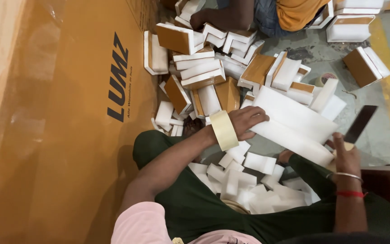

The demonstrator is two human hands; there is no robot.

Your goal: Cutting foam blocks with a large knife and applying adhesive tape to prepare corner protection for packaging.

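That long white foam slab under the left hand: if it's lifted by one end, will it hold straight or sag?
The foam slab probably stays fairly stiff: it looks thick and keeps straight edges under the left hand. It is likely light for its size, like the white offcuts piled below. It may crumble or snap easily, since the knife in the right hand seems to cut it.

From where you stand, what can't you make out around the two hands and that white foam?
- Head view: the knife handle, hidden inside the right hand.
- The foam sheet's near end, covered by the left hand.
- The other person, cut off by the top edge.
- The cardboard box, cut off at the left edge.
- Floor under the foam scraps, hidden.
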